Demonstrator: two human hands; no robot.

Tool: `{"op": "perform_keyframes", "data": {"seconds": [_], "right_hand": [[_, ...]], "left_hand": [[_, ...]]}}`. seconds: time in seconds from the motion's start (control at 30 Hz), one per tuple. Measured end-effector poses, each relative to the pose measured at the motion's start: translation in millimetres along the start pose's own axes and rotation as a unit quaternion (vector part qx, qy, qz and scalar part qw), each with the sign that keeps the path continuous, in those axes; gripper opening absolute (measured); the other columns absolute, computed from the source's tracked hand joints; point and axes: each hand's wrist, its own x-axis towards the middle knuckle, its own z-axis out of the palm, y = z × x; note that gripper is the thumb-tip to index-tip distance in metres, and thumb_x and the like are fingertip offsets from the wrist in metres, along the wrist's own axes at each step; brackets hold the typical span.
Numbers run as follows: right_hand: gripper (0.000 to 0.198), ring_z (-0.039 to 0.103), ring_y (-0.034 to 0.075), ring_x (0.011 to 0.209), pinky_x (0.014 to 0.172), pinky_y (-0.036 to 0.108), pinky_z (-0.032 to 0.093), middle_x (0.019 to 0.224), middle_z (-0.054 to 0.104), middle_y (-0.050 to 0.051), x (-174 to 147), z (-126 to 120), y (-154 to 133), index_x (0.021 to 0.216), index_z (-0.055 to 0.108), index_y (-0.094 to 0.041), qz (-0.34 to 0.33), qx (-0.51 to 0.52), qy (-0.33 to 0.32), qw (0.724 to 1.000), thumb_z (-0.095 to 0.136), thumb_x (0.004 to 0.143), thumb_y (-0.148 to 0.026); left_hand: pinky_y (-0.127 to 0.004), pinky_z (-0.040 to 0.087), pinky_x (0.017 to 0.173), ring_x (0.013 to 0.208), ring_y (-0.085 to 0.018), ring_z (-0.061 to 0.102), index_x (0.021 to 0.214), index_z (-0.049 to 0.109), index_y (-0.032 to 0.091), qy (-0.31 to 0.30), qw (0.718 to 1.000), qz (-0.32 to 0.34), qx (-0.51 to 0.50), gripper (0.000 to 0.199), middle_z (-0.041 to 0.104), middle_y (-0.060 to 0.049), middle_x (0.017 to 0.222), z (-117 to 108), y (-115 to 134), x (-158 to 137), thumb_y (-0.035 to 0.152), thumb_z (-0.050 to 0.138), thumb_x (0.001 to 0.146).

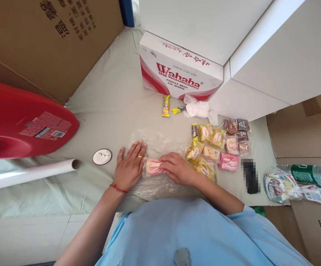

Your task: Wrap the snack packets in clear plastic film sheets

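Observation:
My left hand (131, 164) lies flat with fingers stretched out, a ring on one finger and a red string at the wrist. It presses on clear plastic film (149, 186) spread over the cloth. Beside it, a pink wrapped snack packet (152, 166) lies on the film, its left end against my left hand. My right hand (177, 167) has its fingers closed over the packet's right end, hiding that part. Close to my right hand are yellow wrapped snacks (195, 149) and a pink nabati packet (228, 162).
Brown packets (231, 126) and a blurred black object (250, 177) lie right. A Wahaha carton (177, 75) stands behind, with a yellow snack bar (166, 106) and white plastic bag (196, 108) before it. Left are a round white disc (102, 156), white roll (30, 174) and red jug (30, 118).

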Motion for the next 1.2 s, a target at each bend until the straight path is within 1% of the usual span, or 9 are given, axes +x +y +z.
{"op": "perform_keyframes", "data": {"seconds": [0.13,0.37,0.53,0.63,0.73,0.83,0.93,1.03,1.2], "right_hand": [[0.033,0.046,0.023,0.144,0.127,0.050,0.031,0.150,0.059,0.012,-17.3,28.4,-7.0,0.135,0.063,-0.021,0.050,-0.067,-0.052,0.995,0.051,0.105,-0.016],[0.034,0.044,0.022,0.147,0.128,0.050,0.032,0.154,0.056,0.012,-21.7,34.3,-12.6,0.138,0.062,-0.023,0.074,-0.062,-0.038,0.995,0.052,0.105,-0.018],[0.037,0.047,0.025,0.147,0.121,0.047,0.042,0.159,0.051,0.013,-26.4,4.8,-14.1,0.137,0.064,-0.022,0.081,0.010,-0.042,0.996,0.063,0.101,-0.029],[0.036,0.060,0.027,0.134,0.106,0.043,0.054,0.149,0.060,0.015,-22.5,-32.0,-0.1,0.137,0.064,-0.022,0.185,-0.027,0.005,0.982,0.052,0.105,-0.032],[0.038,0.070,0.031,0.115,0.090,0.042,0.057,0.131,0.069,0.019,-8.9,-70.8,30.4,0.135,0.065,-0.020,0.374,-0.147,0.019,0.915,0.042,0.107,-0.035],[0.038,0.072,0.034,0.107,0.086,0.041,0.055,0.122,0.071,0.023,10.0,-93.1,63.3,0.126,0.068,-0.014,0.459,-0.219,-0.053,0.859,0.048,0.105,-0.040],[0.040,0.072,0.035,0.109,0.086,0.039,0.054,0.118,0.073,0.023,27.1,-93.3,82.9,0.127,0.065,-0.012,0.469,-0.241,-0.106,0.843,0.059,0.100,-0.040],[0.032,0.072,0.033,0.107,0.084,0.036,0.052,0.115,0.074,0.022,38.6,-86.3,88.0,0.126,0.064,-0.012,0.462,-0.259,-0.120,0.840,0.058,0.100,-0.029],[0.028,0.071,0.032,0.104,0.081,0.035,0.050,0.114,0.073,0.018,64.1,-97.9,90.6,0.117,0.070,-0.017,0.414,-0.275,-0.118,0.860,0.048,0.099,-0.019]], "left_hand": [[-0.060,0.011,0.129,0.154,-0.029,0.040,0.162,0.038,0.024,-0.008,1.000,-0.021,0.014,0.057,0.041,-0.011,0.167,-3.4,-3.2,2.7,0.037,0.027,0.108],[-0.069,0.013,0.126,0.154,-0.035,0.038,0.162,0.040,0.020,-0.042,0.996,-0.067,0.046,0.061,0.035,-0.016,0.169,-13.5,-0.6,-0.3,0.045,0.027,0.107],[-0.071,0.012,0.125,0.157,-0.039,0.031,0.159,0.045,0.020,0.015,0.995,-0.071,0.068,0.057,0.035,-0.019,0.169,-13.8,9.8,-19.6,0.040,0.035,0.107],[-0.068,0.013,0.126,0.157,-0.037,0.032,0.163,0.038,0.027,0.025,0.996,-0.055,0.060,0.057,0.040,-0.016,0.167,-8.0,16.5,-33.9,0.035,0.037,0.107],[-0.065,0.014,0.127,0.155,-0.034,0.038,0.166,0.027,0.032,0.016,0.998,-0.046,0.042,0.060,0.041,-0.014,0.166,-2.7,19.3,-42.1,0.033,0.036,0.107],[-0.064,0.013,0.127,0.153,-0.033,0.041,0.166,0.028,0.032,0.020,0.998,-0.053,0.036,0.060,0.041,-0.013,0.167,-0.6,19.6,-43.7,0.033,0.037,0.107],[-0.063,0.014,0.127,0.152,-0.033,0.042,0.164,0.034,0.031,0.025,0.998,-0.056,0.028,0.058,0.042,-0.012,0.166,-0.7,19.1,-43.3,0.033,0.038,0.106],[-0.061,0.014,0.127,0.151,-0.032,0.044,0.162,0.040,0.029,0.031,0.998,-0.054,0.020,0.056,0.045,-0.012,0.164,-0.8,17.9,-43.9,0.033,0.040,0.106],[-0.060,0.014,0.127,0.150,-0.031,0.046,0.158,0.047,0.026,0.034,0.998,-0.047,0.009,0.052,0.047,-0.012,0.163,-1.3,16.0,-45.6,0.033,0.041,0.106]]}}
